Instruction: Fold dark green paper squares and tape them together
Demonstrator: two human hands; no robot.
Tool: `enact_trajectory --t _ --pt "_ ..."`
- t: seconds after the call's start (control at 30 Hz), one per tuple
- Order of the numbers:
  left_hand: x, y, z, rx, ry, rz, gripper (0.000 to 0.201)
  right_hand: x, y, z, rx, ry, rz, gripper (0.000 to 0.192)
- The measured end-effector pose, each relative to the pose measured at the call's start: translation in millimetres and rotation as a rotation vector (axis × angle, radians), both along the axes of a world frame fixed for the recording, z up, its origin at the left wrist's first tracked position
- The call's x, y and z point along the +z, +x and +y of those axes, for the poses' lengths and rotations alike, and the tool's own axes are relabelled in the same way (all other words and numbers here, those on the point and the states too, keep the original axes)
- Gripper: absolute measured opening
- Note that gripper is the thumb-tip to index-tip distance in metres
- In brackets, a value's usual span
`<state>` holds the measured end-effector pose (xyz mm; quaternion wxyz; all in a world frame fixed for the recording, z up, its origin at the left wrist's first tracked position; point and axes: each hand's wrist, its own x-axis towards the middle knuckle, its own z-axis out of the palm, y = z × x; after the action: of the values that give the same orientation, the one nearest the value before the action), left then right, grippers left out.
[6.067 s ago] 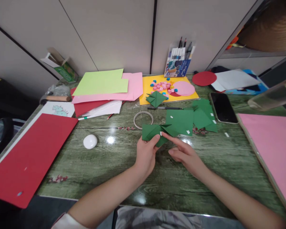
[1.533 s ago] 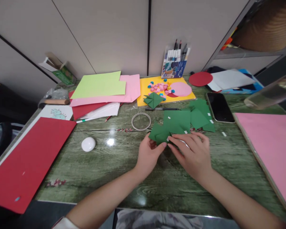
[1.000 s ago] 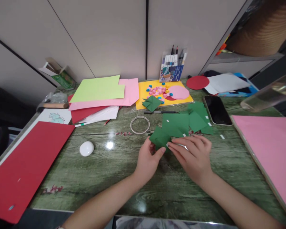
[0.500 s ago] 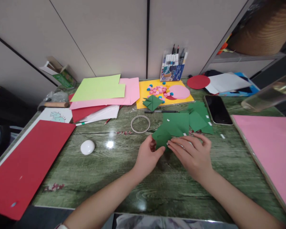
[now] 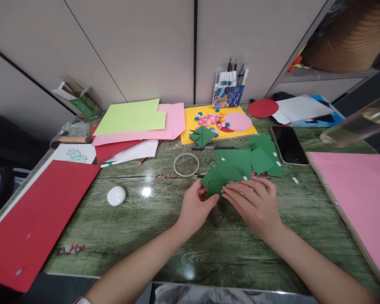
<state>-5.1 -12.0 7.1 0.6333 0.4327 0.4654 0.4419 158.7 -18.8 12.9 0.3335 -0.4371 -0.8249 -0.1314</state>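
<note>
Between thumb and fingers, my left hand [image 5: 196, 207] grips a folded green paper piece [image 5: 214, 182] just above the table. My right hand [image 5: 257, 202] is closed at that piece's right edge, its fingertips pinching a tiny white bit, perhaps tape. Just beyond lies a flat green paper sheet [image 5: 232, 162] with small white bits on it. More green paper pieces [image 5: 262, 159] overlap to its right. A folded green paper shape [image 5: 202, 136] rests farther back, and a roll of tape [image 5: 186, 164] lies flat to the left of the sheet.
A black phone [image 5: 289, 145] and a pink board [image 5: 354, 202] lie on the right. Left are a white rounded object [image 5: 116, 196] and a red sheet [image 5: 39, 215]. A marker pack [image 5: 229, 88] stands against the wall behind a yellow sheet [image 5: 189, 114] bearing small pink and blue pieces.
The green paper piece in my left hand has tilted slightly. Both hands stay in nearly the same place, with the right fingers shifted a little left.
</note>
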Motion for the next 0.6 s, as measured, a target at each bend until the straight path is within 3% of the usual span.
enact_trajectory --t 0.6 --pt "7.7 0.1 0.6 -0.017 -0.049 -0.107 0.032 1.1 -0.8 -1.5 0.020 0.004 -0.006 0.017"
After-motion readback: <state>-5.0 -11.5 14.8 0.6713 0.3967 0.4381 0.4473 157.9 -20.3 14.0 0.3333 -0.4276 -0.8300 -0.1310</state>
